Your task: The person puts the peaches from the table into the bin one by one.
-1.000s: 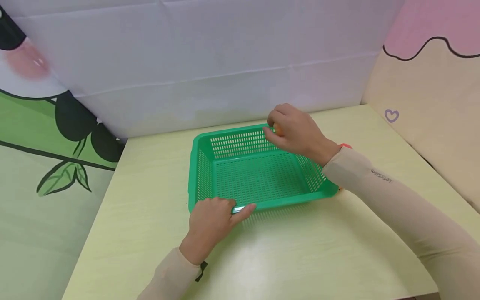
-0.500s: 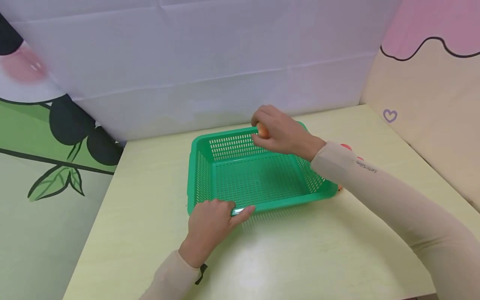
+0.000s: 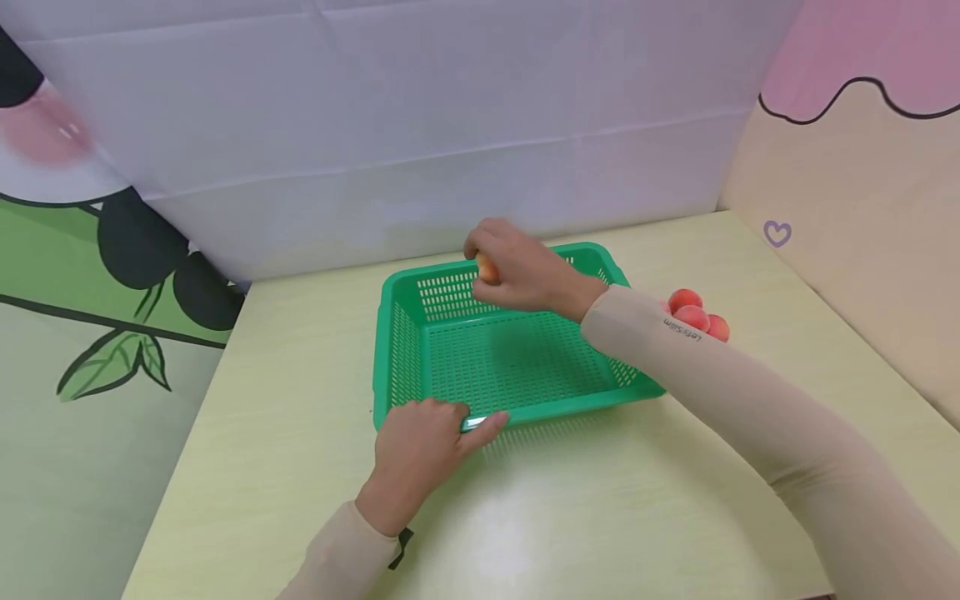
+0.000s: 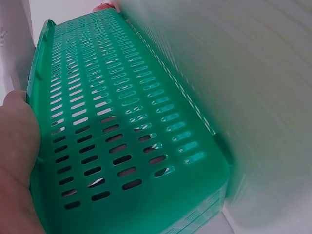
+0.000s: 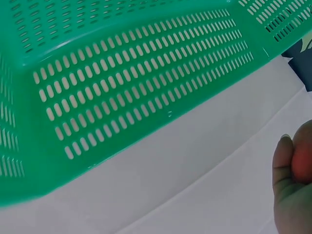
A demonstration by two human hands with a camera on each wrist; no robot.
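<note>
A green plastic basket (image 3: 570,407) with slotted walls stands on the table, its visible floor bare. My left hand (image 3: 418,450) grips the near rim towards its left corner, thumb along the outer side and fingertips hidden. Over the far side of the basket, my right hand (image 3: 528,271) holds a round orange-red fruit, probably a peach (image 3: 487,268), between curled fingers and thumb. In the right wrist view only part of that peach (image 5: 303,153) shows at the edge. The left wrist view looks along the basket's outer wall (image 4: 44,146).
Several similar peaches (image 3: 691,317) lie in a cluster on the pale table (image 3: 600,500), right of the basket and partly behind the right sleeve (image 3: 697,358). A white cloth wall (image 3: 420,125) rises behind the table, and a printed panel (image 3: 862,250) stands at the right.
My right hand has moved left along the far rim with the peach, uncovering the far right corner and the peaches at the right. The left hand keeps its place on the rim.
</note>
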